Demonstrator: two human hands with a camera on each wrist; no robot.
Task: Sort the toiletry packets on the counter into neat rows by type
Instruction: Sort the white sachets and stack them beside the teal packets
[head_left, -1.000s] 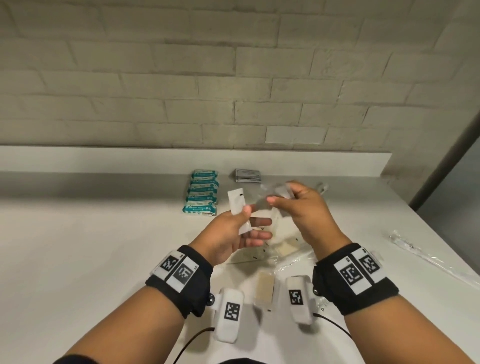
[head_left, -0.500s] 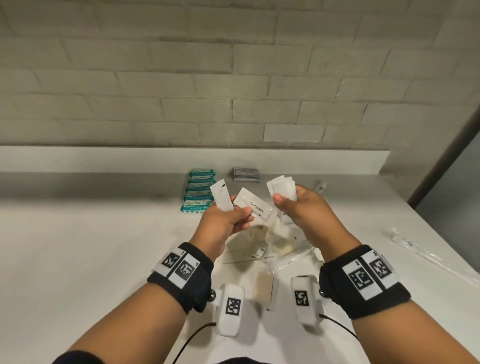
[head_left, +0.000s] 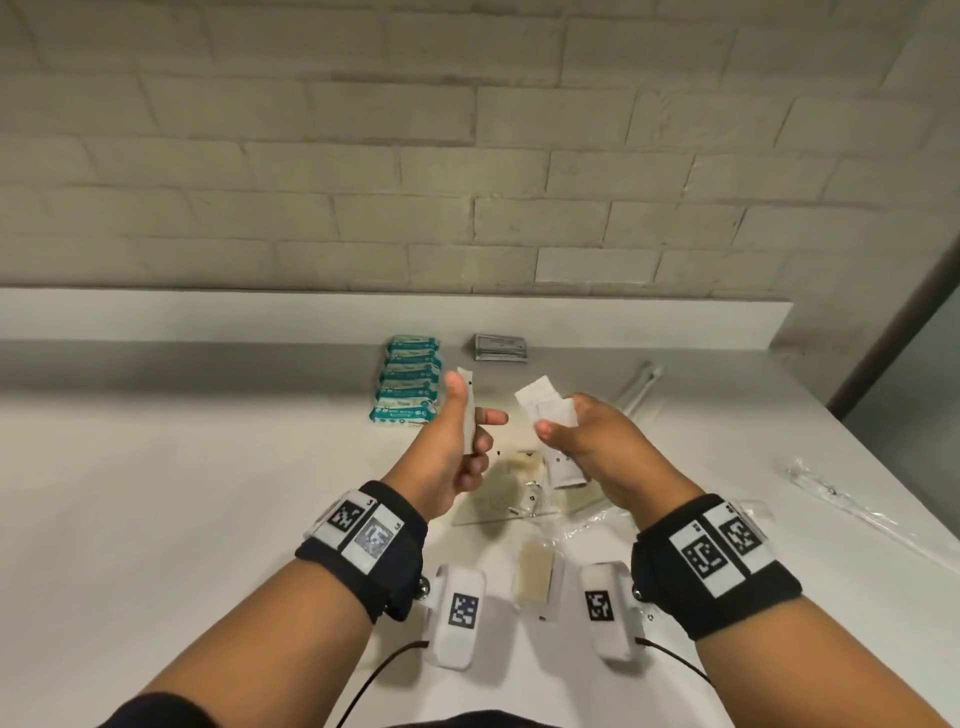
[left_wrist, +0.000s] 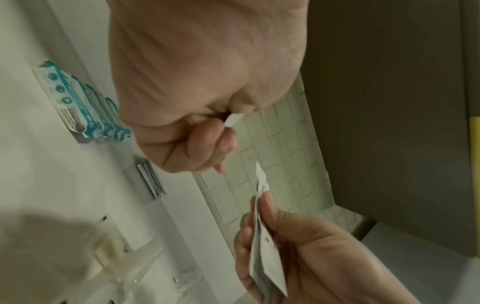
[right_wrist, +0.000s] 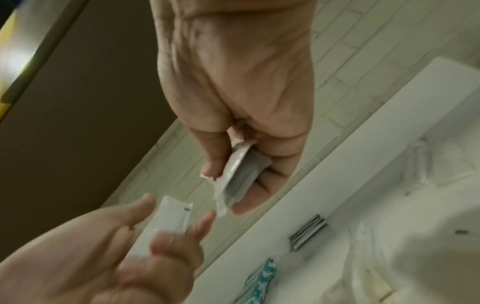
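Above a white counter (head_left: 156, 493), a person's two hands hold toiletry packets clear of the surface.

Left hand (head_left: 457, 447) pinches a single white sachet (head_left: 469, 415) upright under the thumb; right hand (head_left: 587, 441) grips a small fanned stack of white sachets (head_left: 545, 410). Behind them a row of teal packets (head_left: 408, 384) lies beside a grey stack (head_left: 501, 347) at the back ledge, with clear-wrapped items (head_left: 519, 488) below the hands.

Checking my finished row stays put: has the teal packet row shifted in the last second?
No. The teal packet row lies just as before, left of the grey packet stack, by the back ledge.
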